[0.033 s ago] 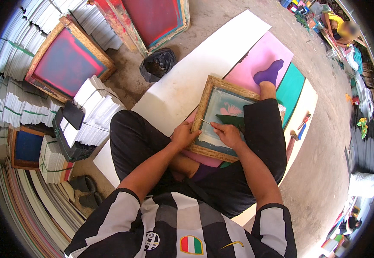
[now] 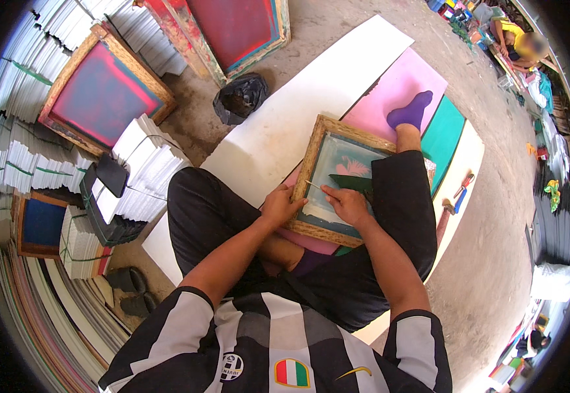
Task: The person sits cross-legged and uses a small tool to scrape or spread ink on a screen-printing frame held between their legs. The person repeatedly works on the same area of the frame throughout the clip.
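A wooden screen-printing frame (image 2: 309,164) with a pale mesh lies tilted across my legs. A pink plant-like design (image 2: 352,166) shows in its mesh. My left hand (image 2: 281,206) is closed on the frame's left side, thumb on top and the other fingers partly hidden. My right hand (image 2: 347,204) is closed round a thin, pale rod-like tool (image 2: 314,185), whose tip lies at the inner edge of that same side. Just beyond my right hand, a dark green pointed piece (image 2: 350,183) rests on the mesh; part of it is hidden.
White, pink and green sheets (image 2: 453,124) lie under me on the floor. Small hand tools (image 2: 462,190) and a hammer (image 2: 447,208) are at the right. A black bag (image 2: 240,98), more printing frames (image 2: 104,88) and stacked white sheets (image 2: 144,164) stand left. A person (image 2: 517,42) sits far right.
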`<action>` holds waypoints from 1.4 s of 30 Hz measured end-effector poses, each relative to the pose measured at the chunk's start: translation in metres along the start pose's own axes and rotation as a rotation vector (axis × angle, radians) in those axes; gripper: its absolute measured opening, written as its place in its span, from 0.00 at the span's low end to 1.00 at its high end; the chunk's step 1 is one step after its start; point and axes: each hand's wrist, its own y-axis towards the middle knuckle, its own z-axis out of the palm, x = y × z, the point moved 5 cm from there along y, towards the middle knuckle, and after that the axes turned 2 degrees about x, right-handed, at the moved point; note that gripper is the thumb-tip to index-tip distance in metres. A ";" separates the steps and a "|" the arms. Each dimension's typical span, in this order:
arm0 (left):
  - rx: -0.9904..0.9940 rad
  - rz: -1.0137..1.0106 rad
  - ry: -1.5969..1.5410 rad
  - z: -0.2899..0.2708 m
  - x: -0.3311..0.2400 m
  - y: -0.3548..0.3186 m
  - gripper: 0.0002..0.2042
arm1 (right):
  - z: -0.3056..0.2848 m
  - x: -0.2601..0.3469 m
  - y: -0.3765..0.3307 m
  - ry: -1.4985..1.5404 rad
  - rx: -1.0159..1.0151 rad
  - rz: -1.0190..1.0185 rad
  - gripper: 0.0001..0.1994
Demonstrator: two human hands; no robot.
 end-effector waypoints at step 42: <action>0.017 -0.044 0.015 -0.007 -0.011 0.001 0.28 | -0.013 0.033 -0.012 -0.146 -0.003 0.292 0.15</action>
